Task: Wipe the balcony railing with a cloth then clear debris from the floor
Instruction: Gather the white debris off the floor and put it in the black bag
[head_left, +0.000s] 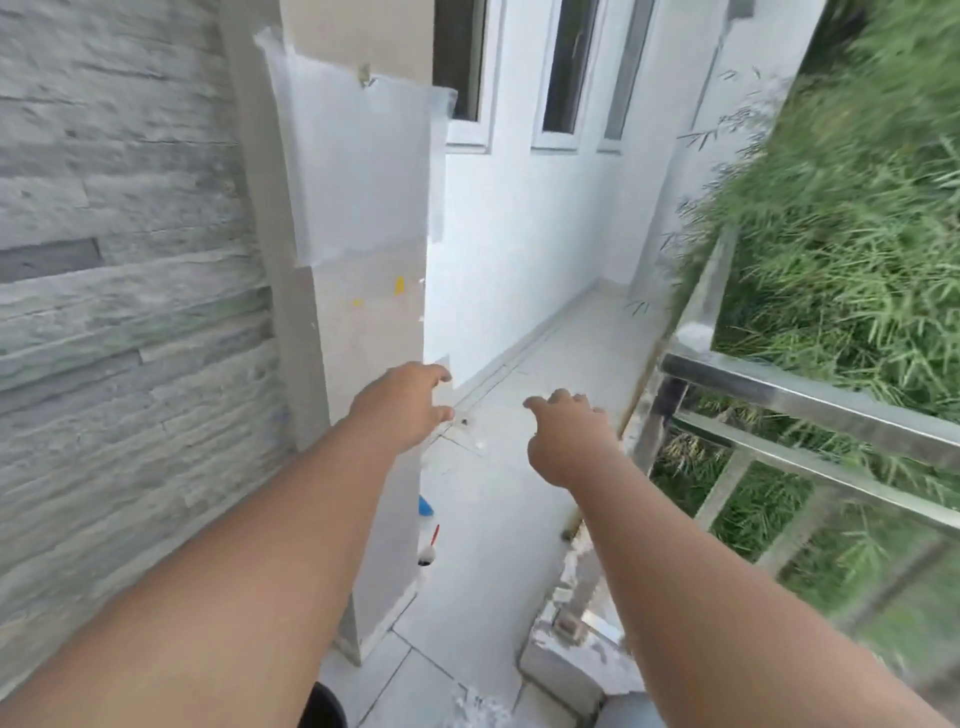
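Both my arms reach forward over a narrow balcony. My left hand (402, 397) is in the air beside a pillar corner, fingers loosely bent, holding nothing. My right hand (566, 434) hangs over the pale tiled floor (519, 493), fingers relaxed and pointing ahead, also holding nothing. The steel balcony railing (810, 402) runs along the right side, about an arm's width from my right hand. Small dark specks of debris (464, 422) lie on the floor between my hands. No cloth is in view.
A pillar (363, 218) with taped plastic sheet stands left of centre, a stone-clad wall (130, 260) beyond it. A blue object (426, 505) and a red-and-white item (428, 548) peek out behind the pillar's base. Green foliage (841, 218) presses against the railing. White windowed wall ahead.
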